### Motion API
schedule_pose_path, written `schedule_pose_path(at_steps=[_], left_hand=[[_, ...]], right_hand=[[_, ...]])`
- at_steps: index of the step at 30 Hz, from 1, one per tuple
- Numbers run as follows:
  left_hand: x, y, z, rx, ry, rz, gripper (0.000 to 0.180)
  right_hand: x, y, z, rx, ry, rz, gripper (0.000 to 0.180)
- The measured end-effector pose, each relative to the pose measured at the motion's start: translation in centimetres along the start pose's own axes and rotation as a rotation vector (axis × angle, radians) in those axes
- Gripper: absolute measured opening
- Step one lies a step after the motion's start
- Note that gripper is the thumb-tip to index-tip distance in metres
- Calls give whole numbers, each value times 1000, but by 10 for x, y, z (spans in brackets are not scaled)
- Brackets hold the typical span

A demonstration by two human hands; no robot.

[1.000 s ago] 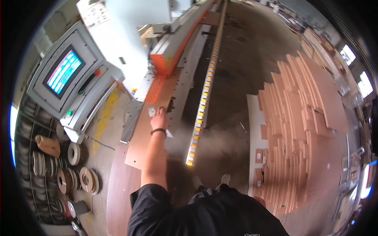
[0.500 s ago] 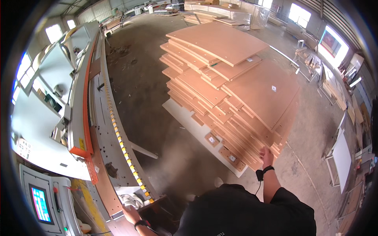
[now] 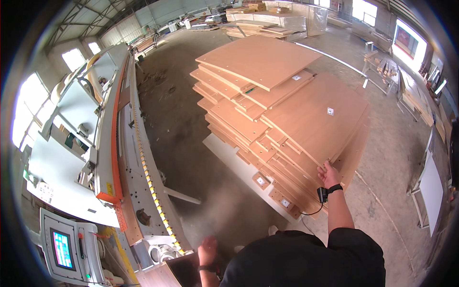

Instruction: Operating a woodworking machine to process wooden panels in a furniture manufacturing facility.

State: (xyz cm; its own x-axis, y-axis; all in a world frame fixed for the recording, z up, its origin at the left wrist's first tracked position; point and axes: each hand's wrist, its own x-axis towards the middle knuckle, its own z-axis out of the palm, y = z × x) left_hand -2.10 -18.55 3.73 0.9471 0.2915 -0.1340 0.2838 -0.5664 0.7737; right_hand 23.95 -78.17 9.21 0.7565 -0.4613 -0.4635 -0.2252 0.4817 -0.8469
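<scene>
My right hand [image 3: 329, 174] grips the near edge of the top wooden panel [image 3: 318, 119] on a tall, uneven stack of brown panels [image 3: 267, 138] in the middle of the view. A small black device with a cable hangs at that wrist. My left hand [image 3: 208, 248] is low at the bottom edge, fingers spread, next to the dark brown panel [image 3: 165, 275] lying at the near end of the long machine. I cannot make out whether it touches the panel.
A long grey and orange machine [image 3: 126, 158] with a roller rail runs along the left, with a control screen [image 3: 62, 248] at its near end. Dusty concrete floor [image 3: 191, 158] lies between machine and stack. More board stacks [image 3: 267, 21] stand far back; racks [image 3: 430, 186] stand at right.
My view turned from the machine to the panel stack. My left hand left the panel on the machine's feed table, and my right hand reached out and took the top panel's edge.
</scene>
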Motion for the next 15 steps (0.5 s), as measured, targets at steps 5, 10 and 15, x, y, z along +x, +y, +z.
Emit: schedule_pose_path(at_steps=[5, 10, 15], left_hand=[[-11, 18, 43, 92, -90, 2, 27], [-21, 34, 69, 103, -125, 12, 31], [-27, 29, 86, 86, -162, -7, 34]], right_hand=[[-7, -10, -1, -63, -89, -37, 27], [-15, -22, -7, -76, -126, -20, 25], [-12, -21, -13, -65, -137, -3, 23]])
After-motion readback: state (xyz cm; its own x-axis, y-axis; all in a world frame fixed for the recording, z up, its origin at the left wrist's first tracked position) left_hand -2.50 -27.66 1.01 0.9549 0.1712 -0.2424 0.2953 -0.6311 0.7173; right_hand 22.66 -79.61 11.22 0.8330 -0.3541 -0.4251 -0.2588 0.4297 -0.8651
